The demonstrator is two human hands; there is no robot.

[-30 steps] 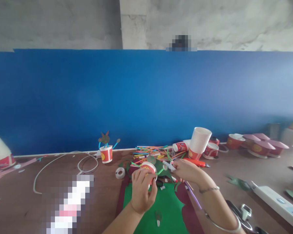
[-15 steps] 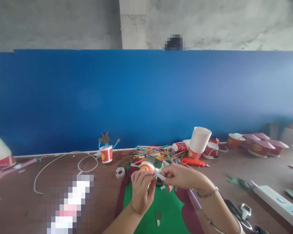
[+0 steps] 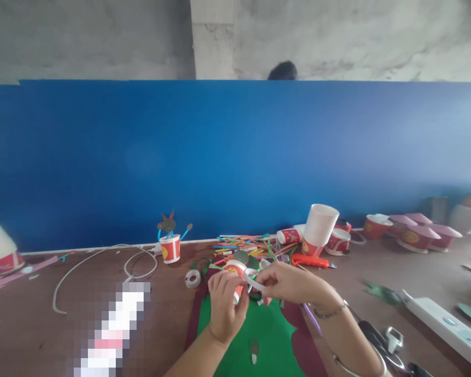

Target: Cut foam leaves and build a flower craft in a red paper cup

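My right hand (image 3: 286, 283) pinches a roll of white tape (image 3: 255, 281), held on edge so that its ring shape shows. My left hand (image 3: 228, 302) is closed in a pinch at the left side of the roll; what lies between its fingertips is too small to make out. Right behind the left fingers is a red and white paper cup (image 3: 235, 268), partly hidden by them. Below both hands lies a green sheet (image 3: 255, 319) with a small dark oval piece (image 3: 254, 346) on it, which has a white tab at its lower end.
Colourful sticks (image 3: 243, 244) lie behind the hands, with an orange box cutter (image 3: 310, 261) and stacked paper cups (image 3: 320, 225) to their right. Left are another tape roll (image 3: 192, 278) and a decorated cup (image 3: 170, 248). A power strip (image 3: 447, 322) lies right. A blue partition (image 3: 220, 157) stands behind.
The tape roll has turned between my hands, so its round opening shows more now. More of the cup's lower part shows beside my left fingers. Both hands stay nearly in place.
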